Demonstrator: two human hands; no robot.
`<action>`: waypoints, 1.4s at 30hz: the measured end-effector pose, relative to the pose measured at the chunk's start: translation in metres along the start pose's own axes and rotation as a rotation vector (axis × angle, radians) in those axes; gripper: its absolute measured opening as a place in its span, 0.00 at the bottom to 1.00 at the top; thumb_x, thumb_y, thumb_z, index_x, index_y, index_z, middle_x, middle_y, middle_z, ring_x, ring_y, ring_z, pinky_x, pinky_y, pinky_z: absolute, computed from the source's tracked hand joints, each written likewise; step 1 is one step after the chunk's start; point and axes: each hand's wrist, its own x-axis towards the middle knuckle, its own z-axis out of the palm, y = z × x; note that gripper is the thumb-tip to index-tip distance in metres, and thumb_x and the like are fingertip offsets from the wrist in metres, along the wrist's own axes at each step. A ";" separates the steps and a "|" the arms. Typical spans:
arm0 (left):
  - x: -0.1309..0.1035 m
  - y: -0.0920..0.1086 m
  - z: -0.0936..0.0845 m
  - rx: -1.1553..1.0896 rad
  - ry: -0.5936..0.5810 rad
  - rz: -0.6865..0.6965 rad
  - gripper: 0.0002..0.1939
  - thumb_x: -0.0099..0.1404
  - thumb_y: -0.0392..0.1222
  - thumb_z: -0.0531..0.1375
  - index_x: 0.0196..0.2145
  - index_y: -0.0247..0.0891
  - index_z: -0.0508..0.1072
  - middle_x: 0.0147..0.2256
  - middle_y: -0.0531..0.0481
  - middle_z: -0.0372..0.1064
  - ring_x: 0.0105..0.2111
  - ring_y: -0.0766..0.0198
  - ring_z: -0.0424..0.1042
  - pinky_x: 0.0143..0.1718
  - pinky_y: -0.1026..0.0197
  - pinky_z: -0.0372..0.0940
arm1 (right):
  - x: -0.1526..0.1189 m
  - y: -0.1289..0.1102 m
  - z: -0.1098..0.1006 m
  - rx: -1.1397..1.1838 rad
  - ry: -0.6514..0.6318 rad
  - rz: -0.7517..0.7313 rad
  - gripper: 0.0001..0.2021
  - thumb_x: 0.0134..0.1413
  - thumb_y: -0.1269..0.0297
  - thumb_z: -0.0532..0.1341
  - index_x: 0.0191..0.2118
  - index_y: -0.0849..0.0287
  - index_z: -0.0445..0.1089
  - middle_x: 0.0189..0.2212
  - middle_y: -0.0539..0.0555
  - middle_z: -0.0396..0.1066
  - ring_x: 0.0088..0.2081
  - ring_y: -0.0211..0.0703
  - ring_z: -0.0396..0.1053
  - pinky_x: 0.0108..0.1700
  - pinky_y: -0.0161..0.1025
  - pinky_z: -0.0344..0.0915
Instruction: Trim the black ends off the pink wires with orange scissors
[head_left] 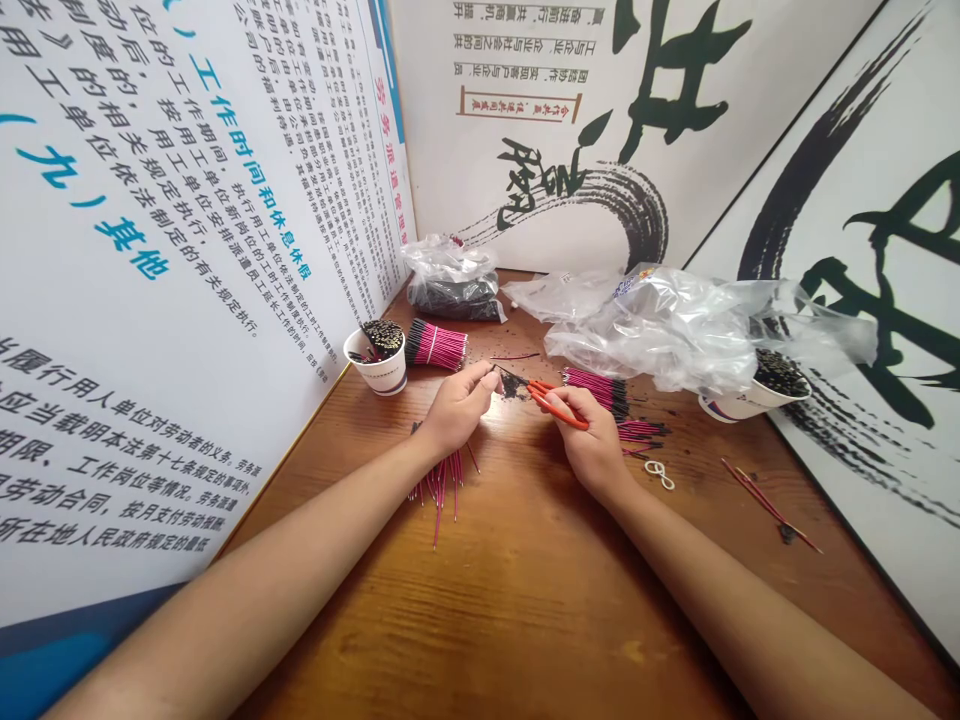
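Observation:
Thumb and fingers pinched together, my left hand [459, 408] is over the middle of the table; what it pinches is too small to make out. Pink-red wires [444, 485] with pale tips fan out below this hand, and I cannot tell whether it holds any of them. My right hand [591, 440] is closed around the orange-red handles of a pair of scissors [553, 402]. The dark blades point left, their tips at my left fingertips. Beneath the blades lies a small heap of black bits [514, 386]. A single wire [514, 357] lies just behind it.
Tied wires [439, 345] lie beside a paper cup [377, 372] of black pieces at left. Right of my hand are another wire bundle [596, 392], a white loop [660, 475] and loose wires [769, 505]. Plastic bags [652, 325] and a tilted cup [750, 400] stand before the wall panels.

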 end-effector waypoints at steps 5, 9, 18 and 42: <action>0.000 -0.002 -0.001 -0.005 0.007 0.019 0.18 0.70 0.50 0.49 0.29 0.36 0.65 0.18 0.59 0.48 0.19 0.71 0.48 0.22 0.65 0.47 | 0.000 -0.003 -0.001 -0.029 -0.001 0.025 0.13 0.61 0.55 0.57 0.32 0.54 0.74 0.32 0.53 0.74 0.36 0.47 0.67 0.40 0.43 0.60; 0.000 -0.001 -0.001 -0.002 0.006 0.025 0.19 0.70 0.50 0.47 0.29 0.35 0.65 0.17 0.59 0.49 0.18 0.71 0.49 0.22 0.65 0.48 | 0.000 -0.004 -0.001 -0.037 0.003 0.018 0.13 0.61 0.54 0.57 0.31 0.54 0.73 0.33 0.53 0.74 0.36 0.47 0.67 0.40 0.43 0.60; -0.001 0.002 0.000 0.013 0.004 0.000 0.16 0.68 0.47 0.50 0.27 0.36 0.64 0.16 0.59 0.52 0.16 0.72 0.50 0.21 0.65 0.48 | 0.001 -0.001 0.001 -0.036 0.000 -0.002 0.13 0.62 0.54 0.57 0.32 0.54 0.74 0.34 0.53 0.75 0.36 0.47 0.67 0.40 0.43 0.60; -0.001 0.005 0.000 0.146 0.059 0.027 0.15 0.67 0.45 0.52 0.24 0.37 0.61 0.19 0.57 0.53 0.22 0.70 0.52 0.25 0.64 0.49 | 0.000 -0.001 -0.001 -0.039 -0.004 0.040 0.14 0.62 0.55 0.56 0.31 0.54 0.74 0.29 0.52 0.72 0.35 0.47 0.66 0.39 0.42 0.59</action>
